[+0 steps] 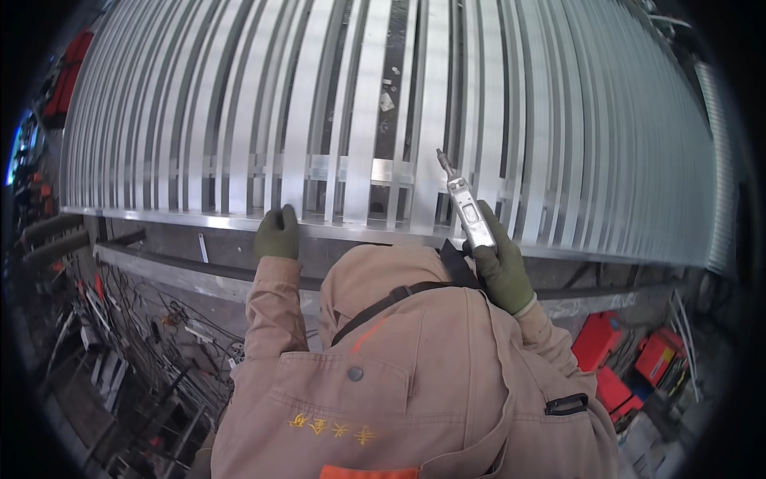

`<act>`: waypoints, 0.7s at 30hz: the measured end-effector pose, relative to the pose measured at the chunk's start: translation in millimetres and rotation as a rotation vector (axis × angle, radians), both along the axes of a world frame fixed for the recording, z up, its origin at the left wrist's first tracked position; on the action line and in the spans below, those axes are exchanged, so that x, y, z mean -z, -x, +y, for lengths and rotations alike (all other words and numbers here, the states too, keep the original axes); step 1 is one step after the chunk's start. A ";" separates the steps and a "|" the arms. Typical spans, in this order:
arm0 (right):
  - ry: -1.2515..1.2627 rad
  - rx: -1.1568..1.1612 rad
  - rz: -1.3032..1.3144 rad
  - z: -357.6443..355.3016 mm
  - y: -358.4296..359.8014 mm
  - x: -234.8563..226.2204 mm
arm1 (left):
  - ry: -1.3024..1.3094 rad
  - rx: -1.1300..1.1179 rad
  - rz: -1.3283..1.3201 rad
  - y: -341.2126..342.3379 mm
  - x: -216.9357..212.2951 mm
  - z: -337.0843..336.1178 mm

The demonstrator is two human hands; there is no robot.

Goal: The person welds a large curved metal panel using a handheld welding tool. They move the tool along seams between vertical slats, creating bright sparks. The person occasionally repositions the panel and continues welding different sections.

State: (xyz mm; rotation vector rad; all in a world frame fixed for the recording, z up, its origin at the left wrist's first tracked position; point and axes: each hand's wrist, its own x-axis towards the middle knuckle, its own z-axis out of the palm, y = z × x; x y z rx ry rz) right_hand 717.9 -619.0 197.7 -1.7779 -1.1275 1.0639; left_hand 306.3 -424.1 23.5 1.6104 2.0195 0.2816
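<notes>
In front of me lies a wide silver panel of long metal slats, held along its near side by a flat edge bar. My left hand, in a green glove, has its fingers curled at that edge bar, gripping the panel there. My right hand, gloved alike, is wrapped around a slim silver power tool. Its narrow tip points away from me over the slats, slightly left. Whether the tip touches a slat I cannot tell.
Beams run beneath the panel's near side. Cables and scrap litter the floor at left. Red cases stand at lower right. A ribbed pale hose hangs at far right, and small scraps show between slats.
</notes>
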 end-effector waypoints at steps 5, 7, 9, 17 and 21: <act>0.096 0.122 0.084 -29.9 9.6 -0.8 | -0.435 0.672 -0.156 -100.5 0.0 41.4; 0.048 0.141 0.068 -37.7 12.3 3.9 | -0.566 0.856 -0.193 -137.3 6.5 59.5; 0.063 0.140 0.102 -31.6 17.0 -3.7 | -0.538 0.951 -0.122 -153.1 29.3 70.8; 0.090 0.222 0.053 -44.9 17.3 4.7 | 0.062 1.268 0.383 -238.4 7.8 98.1; 0.106 0.214 0.103 -36.4 19.0 -1.1 | 0.094 1.143 0.374 -251.9 11.9 91.0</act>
